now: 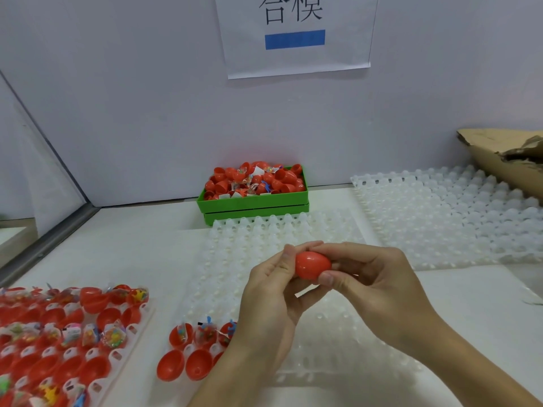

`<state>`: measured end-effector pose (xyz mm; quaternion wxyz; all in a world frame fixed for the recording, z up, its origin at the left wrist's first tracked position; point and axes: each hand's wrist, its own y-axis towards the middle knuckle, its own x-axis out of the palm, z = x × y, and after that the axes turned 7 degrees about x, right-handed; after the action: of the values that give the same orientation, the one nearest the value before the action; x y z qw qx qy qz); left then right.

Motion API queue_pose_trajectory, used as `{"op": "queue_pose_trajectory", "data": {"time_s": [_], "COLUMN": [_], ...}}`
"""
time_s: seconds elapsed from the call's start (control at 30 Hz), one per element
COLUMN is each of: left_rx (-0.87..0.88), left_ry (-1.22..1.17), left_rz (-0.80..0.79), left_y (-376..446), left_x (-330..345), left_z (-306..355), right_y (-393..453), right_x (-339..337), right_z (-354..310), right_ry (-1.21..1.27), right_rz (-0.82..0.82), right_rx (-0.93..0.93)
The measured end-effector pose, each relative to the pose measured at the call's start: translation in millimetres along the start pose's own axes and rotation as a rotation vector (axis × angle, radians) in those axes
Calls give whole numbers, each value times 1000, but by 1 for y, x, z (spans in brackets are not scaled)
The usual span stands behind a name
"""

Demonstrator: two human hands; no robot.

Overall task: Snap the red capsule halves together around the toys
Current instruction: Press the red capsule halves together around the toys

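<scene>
A red egg-shaped capsule (312, 265) is held above the white moulded tray (258, 245) in the middle of the table. My left hand (270, 301) grips it from the left and below, and my right hand (370, 277) pinches it from the right with thumb and fingers. Its seam is hidden by my fingers. Below my left wrist, several open red halves (182, 351) sit on the tray, some holding bagged toys.
A tray at the bottom left (129, 330) holds several open red halves with bagged toys. A green bin (252, 201) of red capsules stands at the back wall. Stacked white trays (458, 212) and a torn cardboard box (505, 160) lie at the right.
</scene>
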<state>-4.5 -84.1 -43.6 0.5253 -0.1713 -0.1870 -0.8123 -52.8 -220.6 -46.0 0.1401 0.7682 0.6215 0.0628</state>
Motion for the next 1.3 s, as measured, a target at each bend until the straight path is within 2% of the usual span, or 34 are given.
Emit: {"op": "queue_pose_trajectory", "data": {"time_s": [0.1, 0.27, 0.47, 0.63, 0.73, 0.83, 0.93, 1.0, 1.13, 1.3], "left_rx": [104, 264, 282, 300, 346, 361, 300, 208, -64, -140], "left_ry": [224, 525, 669, 692, 720, 700, 636, 493, 13, -124], "left_rz": [12, -79, -8, -6, -40, -83, -160, -177, -59, -54], "left_y": [1, 2, 1, -1, -3, -5, -6, -6, -2, -1], "left_x": [-5, -16, -15, -16, -13, -10, -9, -8, -4, -4], "left_z": [0, 6, 3, 3, 5, 5, 4, 5, 8, 5], "right_y": [1, 3, 0, -3, -1, 1, 1, 1, 3, 4], "right_x": [-1, -7, -4, 1, 2, 0, 2, 4, 0, -3], "right_z": [1, -1, 7, 9, 5, -1, -7, -7, 0, 1], "right_ry": [-29, -186, -316, -293, -166, 35, 119, 125, 193, 263], "right_rz": [58, 92, 138, 156, 155, 162, 184, 193, 204, 196], "right_rx": [1, -51, -187, -185, -87, 22, 32, 33, 67, 79]}}
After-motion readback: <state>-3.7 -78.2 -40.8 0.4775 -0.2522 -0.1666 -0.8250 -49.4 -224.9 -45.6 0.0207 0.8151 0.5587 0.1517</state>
